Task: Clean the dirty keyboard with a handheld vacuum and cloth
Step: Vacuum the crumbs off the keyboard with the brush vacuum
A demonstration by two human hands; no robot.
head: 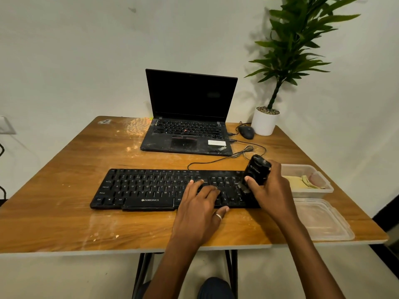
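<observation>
Keyboard (151,188) front and centre on the wooden table (64,212), black and dusty, with pale flecks across the keys. Left hand (200,203) lies flat over the right-hand letter keys, fingers straight and spread, holding nothing, thumb at the front edge. It covers the keys beneath it. Right hand (269,188) is wrapped round the handheld vacuum (258,169), thumb on the near face, fingers curled behind and mostly out of sight. The black body tilts up and away. Its nozzle end points down at the far right end of the keyboard, but that tip is blurred and partly behind the thumb, so I can't tell whether it touches the keys. The keyboard's right corner is hidden under that hand too.

Just to the right, a clear tub (311,192) holds the cloth (298,182), yellowish, crumpled, partly masked by the rim. Something pinkish sits beside it, too unclear to name. A clear lid (323,223) lies nearer the table edge. Further back are an open laptop (190,96) with a dark screen, a mouse (246,131), and a potted plant (264,124) cut off at the top.
</observation>
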